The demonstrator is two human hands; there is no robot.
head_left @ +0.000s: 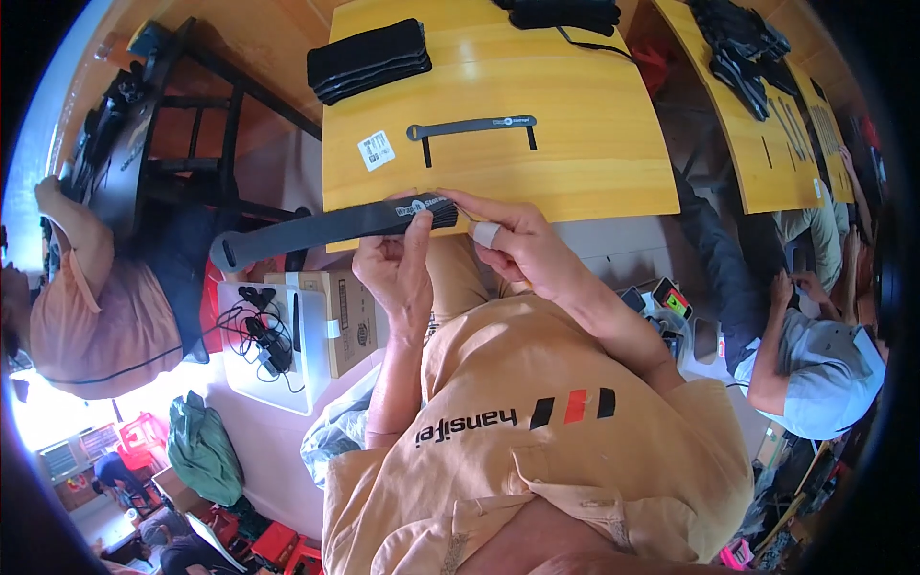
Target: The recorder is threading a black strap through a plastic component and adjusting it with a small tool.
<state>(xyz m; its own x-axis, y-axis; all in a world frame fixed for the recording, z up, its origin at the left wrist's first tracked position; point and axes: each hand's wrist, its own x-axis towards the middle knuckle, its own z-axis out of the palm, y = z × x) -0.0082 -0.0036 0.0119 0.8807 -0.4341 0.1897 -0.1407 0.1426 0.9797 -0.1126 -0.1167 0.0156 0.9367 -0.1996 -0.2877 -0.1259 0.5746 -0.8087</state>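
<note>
My left hand [395, 273] grips a stack of dark grey hook-and-loop straps [331, 228] at the table's near edge, thumb on top. The straps' rounded ends with a hole stick out to the left. At the right end of the stack, my right hand [522, 240] has its fingers closed on the layered strap ends; a pale bandage [486, 234] wraps one digit. Beyond my hands, a single strap [470, 126] lies on the yellow table [594, 172], across the tops of two short black marks [427, 153].
A white label sheet [376, 150] and a black strap pile [369, 62] lie on the table, with another dark bundle [565, 13] at its far edge. Below left are a cable-filled plastic bin [311, 379] and a cardboard box [356, 331]. People sit on both sides.
</note>
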